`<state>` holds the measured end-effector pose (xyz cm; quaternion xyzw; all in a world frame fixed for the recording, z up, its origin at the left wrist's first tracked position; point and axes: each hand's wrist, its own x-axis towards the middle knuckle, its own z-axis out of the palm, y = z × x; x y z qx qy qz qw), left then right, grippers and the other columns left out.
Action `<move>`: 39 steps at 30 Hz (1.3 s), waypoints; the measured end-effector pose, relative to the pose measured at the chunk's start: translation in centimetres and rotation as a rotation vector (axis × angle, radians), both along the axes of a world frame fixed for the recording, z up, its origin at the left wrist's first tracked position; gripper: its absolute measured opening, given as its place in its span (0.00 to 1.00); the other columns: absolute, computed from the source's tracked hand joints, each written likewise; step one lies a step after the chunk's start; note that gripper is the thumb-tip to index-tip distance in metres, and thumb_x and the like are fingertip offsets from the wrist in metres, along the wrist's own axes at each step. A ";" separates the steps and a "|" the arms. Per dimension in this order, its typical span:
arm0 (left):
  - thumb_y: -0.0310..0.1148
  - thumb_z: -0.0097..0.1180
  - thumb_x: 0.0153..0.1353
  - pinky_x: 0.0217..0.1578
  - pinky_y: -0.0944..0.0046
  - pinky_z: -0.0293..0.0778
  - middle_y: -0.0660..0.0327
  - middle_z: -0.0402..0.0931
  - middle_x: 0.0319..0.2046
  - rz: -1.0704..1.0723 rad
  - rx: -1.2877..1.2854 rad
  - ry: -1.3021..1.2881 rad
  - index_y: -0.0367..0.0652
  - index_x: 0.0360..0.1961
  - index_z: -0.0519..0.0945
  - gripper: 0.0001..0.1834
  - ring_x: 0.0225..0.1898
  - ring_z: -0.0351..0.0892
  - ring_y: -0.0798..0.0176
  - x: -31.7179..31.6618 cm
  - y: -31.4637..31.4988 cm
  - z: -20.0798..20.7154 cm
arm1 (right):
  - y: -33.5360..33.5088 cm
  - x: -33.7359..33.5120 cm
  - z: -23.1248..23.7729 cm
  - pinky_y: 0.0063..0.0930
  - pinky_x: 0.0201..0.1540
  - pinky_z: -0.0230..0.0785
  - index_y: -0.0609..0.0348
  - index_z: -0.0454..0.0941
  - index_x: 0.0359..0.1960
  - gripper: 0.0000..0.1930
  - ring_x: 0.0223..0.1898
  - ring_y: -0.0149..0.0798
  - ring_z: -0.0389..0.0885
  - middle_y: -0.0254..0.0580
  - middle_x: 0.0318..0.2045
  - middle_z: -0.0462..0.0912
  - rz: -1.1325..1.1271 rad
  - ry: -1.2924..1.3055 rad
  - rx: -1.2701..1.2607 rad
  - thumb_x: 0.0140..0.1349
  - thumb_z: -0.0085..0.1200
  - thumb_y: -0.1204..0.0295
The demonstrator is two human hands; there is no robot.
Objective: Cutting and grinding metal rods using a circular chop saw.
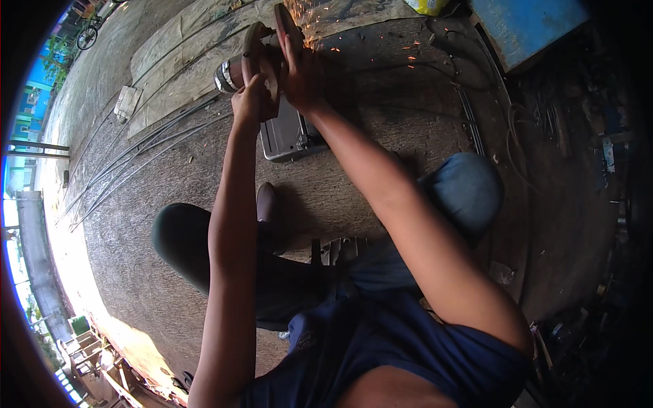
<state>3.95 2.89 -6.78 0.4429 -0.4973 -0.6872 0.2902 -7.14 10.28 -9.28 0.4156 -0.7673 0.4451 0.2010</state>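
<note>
Both arms reach forward to a powered grinding machine (253, 54) with rounded, reddish-brown parts and a grey metal base (289, 138). My left hand (250, 100) is closed at the near side of its rounded body, thumb pointing up; what it grips is partly hidden. Just right of it, my right hand (303, 80) is closed against the machine, one finger stretched up along a red, disc-like part (288, 30). Whatever lies in its fingers is hidden. Orange sparks (313, 27) spray beside that hand, off to the right.
Thin metal rods (153, 143) lie on the rough floor at left, near a worn sheet (180, 58). A blue metal box (527, 30) stands far right, with more rods (471, 122) below it. My bent knees (466, 190) flank the space before the machine.
</note>
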 end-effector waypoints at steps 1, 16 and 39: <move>0.40 0.66 0.49 0.19 0.67 0.69 0.63 0.74 0.19 -0.001 0.001 0.001 0.38 0.25 0.78 0.15 0.17 0.73 0.69 -0.1 0.1 0.1 | 0.0 -0.1 0.0 0.50 0.42 0.70 0.48 0.57 0.68 0.30 0.43 0.60 0.74 0.61 0.50 0.70 -0.001 0.001 0.001 0.63 0.49 0.68; 0.39 0.63 0.54 0.18 0.68 0.68 0.64 0.72 0.18 -0.022 -0.001 0.052 0.38 0.28 0.77 0.14 0.17 0.72 0.69 0.2 0.2 0.0 | -0.3 0.0 -0.6 0.50 0.46 0.66 0.49 0.57 0.67 0.33 0.42 0.57 0.73 0.56 0.42 0.70 -0.039 0.056 -0.011 0.59 0.53 0.67; 0.38 0.62 0.55 0.19 0.72 0.63 0.69 0.70 0.18 -0.049 0.018 0.096 0.42 0.30 0.80 0.10 0.18 0.68 0.74 0.0 0.6 -0.1 | -0.1 -0.3 -0.5 0.49 0.44 0.66 0.53 0.58 0.66 0.33 0.42 0.56 0.72 0.57 0.40 0.72 -0.013 0.044 -0.008 0.58 0.54 0.66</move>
